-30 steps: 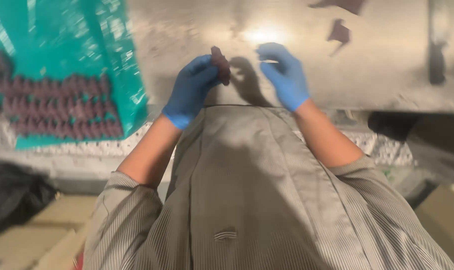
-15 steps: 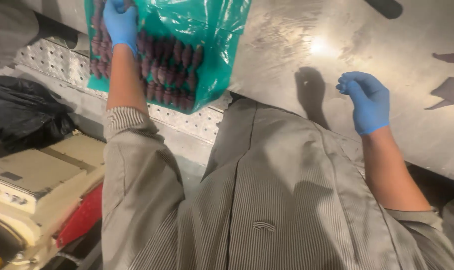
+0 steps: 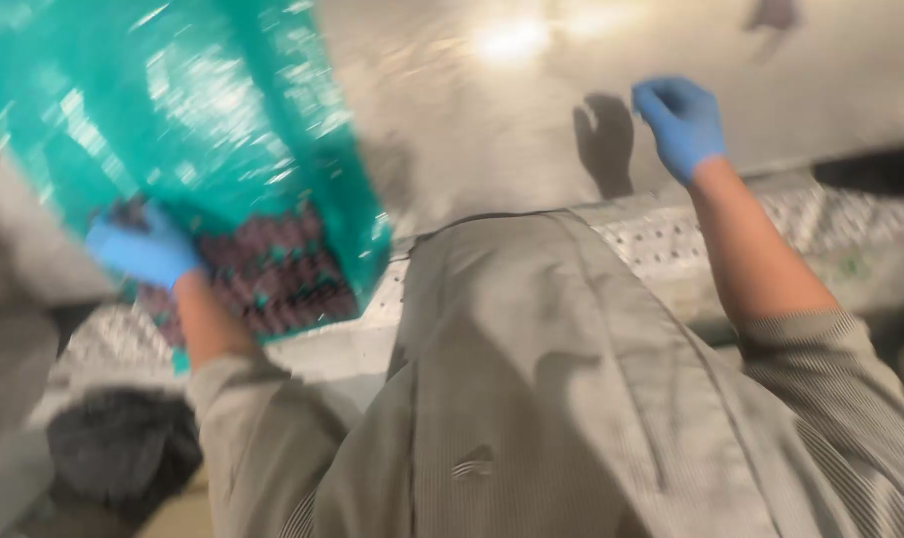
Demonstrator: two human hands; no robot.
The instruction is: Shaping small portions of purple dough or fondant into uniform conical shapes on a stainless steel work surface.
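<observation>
On the shiny grey metal worktop (image 3: 452,120), at its near-left edge, lies a crinkled, glossy teal plastic bag (image 3: 183,130), spread wide. Rows of small dark brownish-red oblong pieces (image 3: 282,274) fill the bag's lower part. View blurred; what the pieces are cannot be told.

The left hand (image 3: 138,249), in a blue glove, lies on the bag's lower left part, touching the rows. Blur hides the fingers; cannot tell how far they are curled or whether they grip anything.

The right hand (image 3: 681,120), also blue-gloved, is well to the right of the bag, above the worktop, fingers loosely bent with the tips close together. Whether something small sits between them cannot be told. Its shadow falls on the worktop between hand and bag.

A striped grey-beige shirt (image 3: 571,399) fills the foreground below the bag.
</observation>
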